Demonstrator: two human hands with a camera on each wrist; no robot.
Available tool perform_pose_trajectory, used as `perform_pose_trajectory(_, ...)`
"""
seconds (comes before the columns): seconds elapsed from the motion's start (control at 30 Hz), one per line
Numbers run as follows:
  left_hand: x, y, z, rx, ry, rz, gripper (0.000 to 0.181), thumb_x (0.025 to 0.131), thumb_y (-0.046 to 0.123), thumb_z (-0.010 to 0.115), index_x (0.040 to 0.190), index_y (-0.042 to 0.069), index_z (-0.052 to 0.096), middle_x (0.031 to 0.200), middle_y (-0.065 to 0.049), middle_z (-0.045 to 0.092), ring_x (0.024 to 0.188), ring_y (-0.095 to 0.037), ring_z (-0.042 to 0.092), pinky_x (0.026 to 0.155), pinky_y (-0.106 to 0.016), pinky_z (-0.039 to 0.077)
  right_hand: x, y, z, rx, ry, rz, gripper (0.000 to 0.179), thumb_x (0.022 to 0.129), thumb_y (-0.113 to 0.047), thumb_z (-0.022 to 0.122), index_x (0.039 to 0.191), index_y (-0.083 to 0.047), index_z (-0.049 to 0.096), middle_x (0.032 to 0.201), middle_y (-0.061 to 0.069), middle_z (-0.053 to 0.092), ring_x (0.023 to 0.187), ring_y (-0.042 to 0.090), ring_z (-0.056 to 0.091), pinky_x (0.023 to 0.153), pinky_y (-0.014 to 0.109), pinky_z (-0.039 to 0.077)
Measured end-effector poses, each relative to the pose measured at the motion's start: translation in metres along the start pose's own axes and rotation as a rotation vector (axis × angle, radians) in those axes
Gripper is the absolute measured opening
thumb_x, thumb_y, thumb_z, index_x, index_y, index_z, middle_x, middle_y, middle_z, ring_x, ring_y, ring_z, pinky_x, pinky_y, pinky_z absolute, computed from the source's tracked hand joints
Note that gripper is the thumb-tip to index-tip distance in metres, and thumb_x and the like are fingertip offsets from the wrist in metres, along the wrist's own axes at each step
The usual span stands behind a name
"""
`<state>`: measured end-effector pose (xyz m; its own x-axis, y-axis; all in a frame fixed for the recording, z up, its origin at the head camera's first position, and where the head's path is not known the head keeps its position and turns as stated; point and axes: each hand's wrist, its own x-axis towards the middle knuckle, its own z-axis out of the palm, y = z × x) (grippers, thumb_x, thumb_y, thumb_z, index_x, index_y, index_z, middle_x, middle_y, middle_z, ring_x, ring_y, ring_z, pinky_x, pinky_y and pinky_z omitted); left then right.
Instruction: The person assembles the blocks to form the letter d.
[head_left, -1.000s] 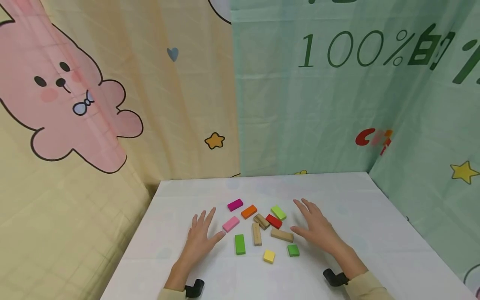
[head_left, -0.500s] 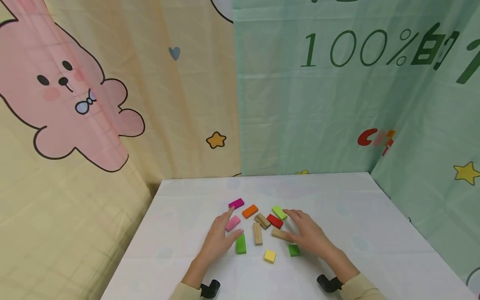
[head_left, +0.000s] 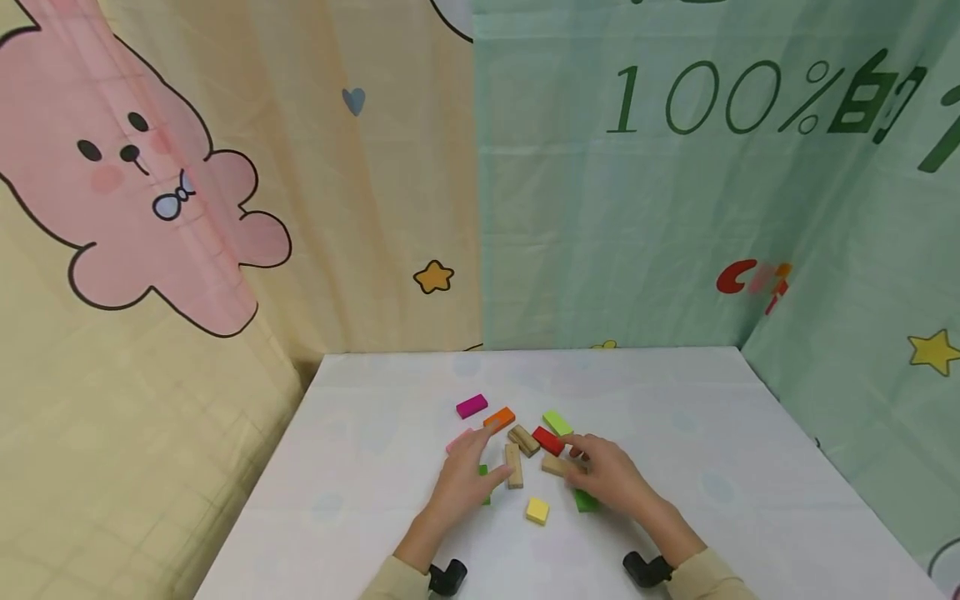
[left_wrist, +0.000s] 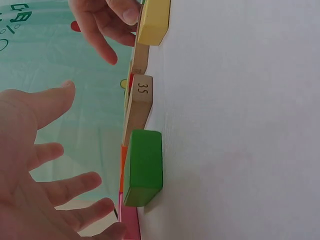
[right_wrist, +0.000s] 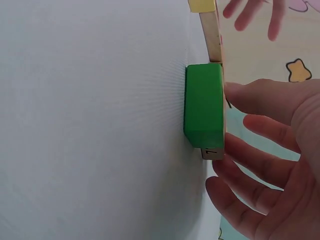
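Note:
My left hand (head_left: 463, 475), fingers spread, hovers over the long green block (left_wrist: 145, 165) and pink block (head_left: 458, 438), partly covering both in the head view. Its thumb reaches toward an upright-lying wooden block (head_left: 513, 467) marked 35 in the left wrist view. My right hand (head_left: 611, 475) has loosely bent fingers around the right end of another wooden block (head_left: 552, 465), thumb on the near side and fingers beyond. A small green block (right_wrist: 204, 105) stands in front of that hand in the right wrist view. Its index finger comes close to the red block (head_left: 548, 440).
Other blocks lie around on the white table (head_left: 360, 483): magenta (head_left: 472, 406), orange (head_left: 500, 417), light green (head_left: 557, 422), a short wooden block (head_left: 523, 440) and a yellow block (head_left: 537, 511) at the front. Printed curtains (head_left: 390, 200) stand behind the table and at both sides.
Both hands have moved inward over the blocks, the left hand to the right and the right hand to the left. The right fingers have bent more. The blocks lie as before.

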<state>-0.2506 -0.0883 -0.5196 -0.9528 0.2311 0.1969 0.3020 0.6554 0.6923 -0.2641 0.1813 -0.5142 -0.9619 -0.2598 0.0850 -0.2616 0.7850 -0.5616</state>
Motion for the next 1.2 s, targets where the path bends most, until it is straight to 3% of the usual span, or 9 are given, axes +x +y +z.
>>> perform_pose_trajectory(0.2,0.005,0.008,0.007,0.027,0.02,0.01,0.071,0.089,0.038,0.077,0.152,0.023,0.047,0.147,-0.003,0.051,0.136,-0.028,0.045,0.104,-0.054,0.043,0.004,0.0,0.002,0.01,-0.003,-0.029,0.038,0.084,-0.013,0.082,0.119,-0.021,0.069,0.092,-0.009,0.064,0.08,0.009,0.055,0.071,0.032,0.05)
perform_pose_trajectory(0.47,0.006,0.014,0.01,0.009,0.029,-0.015,0.064,0.091,0.033,0.075,0.149,0.021,0.05,0.146,-0.002,0.052,0.134,-0.026,0.045,0.105,-0.049,0.044,0.005,-0.003,0.0,-0.002,0.011,-0.051,0.037,0.082,-0.009,0.084,0.117,-0.017,0.072,0.091,-0.01,0.065,0.081,0.008,0.056,0.074,0.032,0.051)
perform_pose_trajectory(0.67,0.007,0.016,0.013,-0.002,0.038,0.01,0.063,0.091,0.029,0.076,0.148,0.018,0.051,0.145,-0.004,0.053,0.133,-0.028,0.046,0.103,-0.05,0.045,0.005,-0.005,0.0,-0.018,0.015,-0.052,0.038,0.081,-0.009,0.084,0.116,-0.018,0.074,0.087,-0.01,0.061,0.076,0.009,0.053,0.069,0.03,0.048)
perform_pose_trajectory(0.9,0.009,0.025,0.019,-0.021,0.007,0.006,0.062,0.092,0.028,0.076,0.147,0.013,0.053,0.145,-0.004,0.054,0.135,-0.029,0.046,0.105,-0.051,0.043,0.004,-0.003,-0.001,-0.007,0.0,-0.067,0.039,0.078,-0.008,0.087,0.114,-0.015,0.075,0.086,-0.008,0.06,0.076,0.01,0.053,0.066,0.028,0.047)
perform_pose_trajectory(1.2,0.012,0.032,0.026,-0.109,-0.029,0.021,0.055,0.092,0.022,0.076,0.143,0.013,0.057,0.137,-0.004,0.06,0.127,-0.027,0.052,0.103,-0.049,0.045,0.006,-0.003,0.0,0.047,-0.031,-0.053,0.033,0.078,-0.006,0.086,0.107,-0.018,0.075,0.086,-0.008,0.062,0.077,0.011,0.055,0.067,0.03,0.049)
